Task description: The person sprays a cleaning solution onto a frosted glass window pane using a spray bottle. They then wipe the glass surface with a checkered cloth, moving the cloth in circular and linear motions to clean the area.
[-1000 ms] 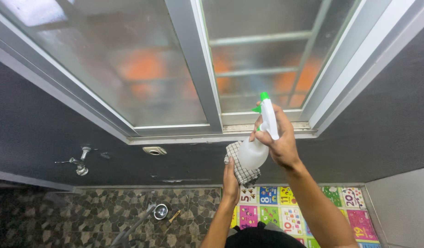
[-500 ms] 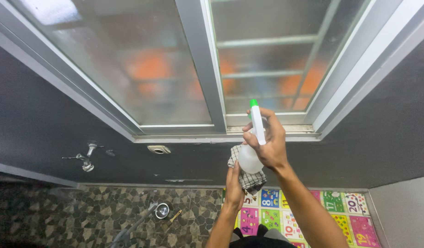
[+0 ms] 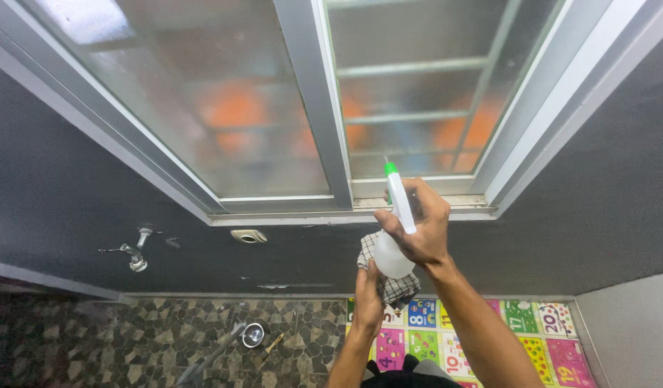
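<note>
My right hand grips a white spray bottle with a green nozzle, pointed up at the frosted glass of the sliding window. Just below it, my left hand holds a checkered cloth, which sits bunched under the bottle's round body. Both hands are in front of the lower window frame, near its middle post.
The dark grey wall carries a metal tap and a small oval fitting. Below lie a pebble-patterned floor with a round metal drain, and a colourful numbered foam mat.
The spray bottle and my right hand have shifted slightly left and down, with the nozzle turning to face the glass more squarely. My left hand with the cloth has lowered a little.
</note>
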